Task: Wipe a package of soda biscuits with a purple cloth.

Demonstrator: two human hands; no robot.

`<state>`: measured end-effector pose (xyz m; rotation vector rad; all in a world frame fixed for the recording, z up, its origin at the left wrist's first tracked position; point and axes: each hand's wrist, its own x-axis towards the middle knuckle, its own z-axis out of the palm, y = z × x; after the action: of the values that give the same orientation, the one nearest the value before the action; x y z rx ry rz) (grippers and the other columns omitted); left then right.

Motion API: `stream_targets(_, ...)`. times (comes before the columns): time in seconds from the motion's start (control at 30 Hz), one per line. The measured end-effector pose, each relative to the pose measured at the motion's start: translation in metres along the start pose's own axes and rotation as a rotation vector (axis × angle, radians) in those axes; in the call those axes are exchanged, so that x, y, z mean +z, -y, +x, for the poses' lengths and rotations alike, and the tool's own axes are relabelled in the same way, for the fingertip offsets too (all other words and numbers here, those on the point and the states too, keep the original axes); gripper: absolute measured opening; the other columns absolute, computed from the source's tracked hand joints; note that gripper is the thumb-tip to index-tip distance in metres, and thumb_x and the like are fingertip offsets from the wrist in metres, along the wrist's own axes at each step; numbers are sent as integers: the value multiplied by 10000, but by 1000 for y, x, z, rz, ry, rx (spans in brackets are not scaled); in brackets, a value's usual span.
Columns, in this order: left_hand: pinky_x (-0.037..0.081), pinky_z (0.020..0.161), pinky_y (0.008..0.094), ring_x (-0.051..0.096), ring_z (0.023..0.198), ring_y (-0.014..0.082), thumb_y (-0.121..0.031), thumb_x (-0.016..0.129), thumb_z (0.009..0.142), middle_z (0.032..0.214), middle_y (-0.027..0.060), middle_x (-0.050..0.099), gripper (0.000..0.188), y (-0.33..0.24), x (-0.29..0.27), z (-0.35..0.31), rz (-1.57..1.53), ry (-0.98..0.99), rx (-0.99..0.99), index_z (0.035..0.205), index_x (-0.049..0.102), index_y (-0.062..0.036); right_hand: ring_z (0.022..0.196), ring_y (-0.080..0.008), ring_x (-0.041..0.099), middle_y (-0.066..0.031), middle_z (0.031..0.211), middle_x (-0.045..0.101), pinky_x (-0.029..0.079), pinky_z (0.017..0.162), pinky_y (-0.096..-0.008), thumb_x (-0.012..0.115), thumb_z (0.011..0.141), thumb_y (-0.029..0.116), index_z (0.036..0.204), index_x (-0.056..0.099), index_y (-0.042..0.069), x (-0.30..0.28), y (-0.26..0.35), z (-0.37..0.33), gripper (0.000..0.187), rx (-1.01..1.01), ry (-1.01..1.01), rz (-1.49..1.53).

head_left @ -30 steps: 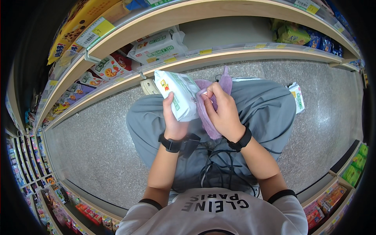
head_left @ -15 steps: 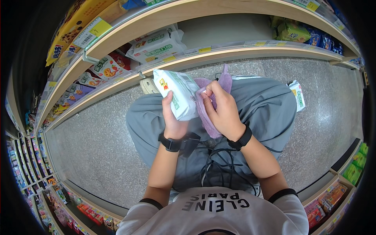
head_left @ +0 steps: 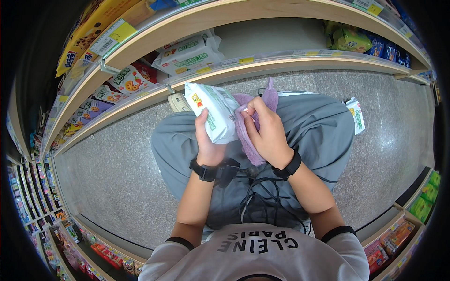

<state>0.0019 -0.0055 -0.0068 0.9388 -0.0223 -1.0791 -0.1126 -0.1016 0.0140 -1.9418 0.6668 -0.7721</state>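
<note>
My left hand (head_left: pixel 209 142) is closed around the lower side of a white packet (head_left: pixel 212 112) with green print, its thumb on the front face. The packet is tilted above my crossed legs, and what is inside it does not show. A purple cloth (head_left: pixel 247 140) is pinched in my right hand (head_left: pixel 266 131), right beside the packet's right end. Part of the cloth sticks up beyond my fingers, and the rest hangs down below them. Whether the cloth touches the packet I cannot tell.
In front runs a low wooden shelf (head_left: pixel 262 64) with similar white packets (head_left: pixel 190 56) on its left and green packs (head_left: pixel 349 38) on its right. Another white packet (head_left: pixel 356 115) stands on the floor by my right knee. Black cables (head_left: pixel 262 199) lie in my lap.
Both hands keep their hold on the packet and the cloth, nearly in the same place. Only a very slight shift of the view shows.
</note>
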Motion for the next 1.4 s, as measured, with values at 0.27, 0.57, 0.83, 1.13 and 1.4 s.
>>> stream_targets(0.27,442,865,360,543,1021,198,-521,444,832,1127,53,553,589,0,1,0,-11,0,11,1254,448,-109,712,-385,566,-154,756,567,427,570,-426,548,833,71,877,447,42,0,0,0,115,3,1,3)
stream_targets(0.57,443,860,355,546,1005,193,-515,451,831,1108,54,557,584,0,2,-1,-25,1,10,1246,450,-104,706,-389,559,-158,752,562,422,566,-429,549,831,67,873,443,42,0,-2,0,117,-4,1,-4)
stream_targets(0.83,444,853,352,547,994,189,-515,452,832,1091,48,560,577,0,4,0,-22,-3,24,1241,454,-108,718,-388,564,-159,760,565,423,572,-432,548,825,61,880,442,41,0,0,0,122,2,5,7)
stream_targets(1.13,424,895,351,541,1031,217,-495,470,834,1149,92,555,609,-2,13,-5,-32,-28,71,1252,436,-53,679,-359,561,-138,724,532,446,585,-364,577,824,67,830,473,29,6,11,-11,111,-165,-6,173)
stream_targets(1.4,473,829,343,575,962,228,-298,565,776,1106,137,559,603,-1,-2,-20,-40,308,-106,1266,392,9,669,-313,576,-143,720,534,449,613,-308,588,823,26,841,456,3,-9,-1,5,135,107,-92,287)
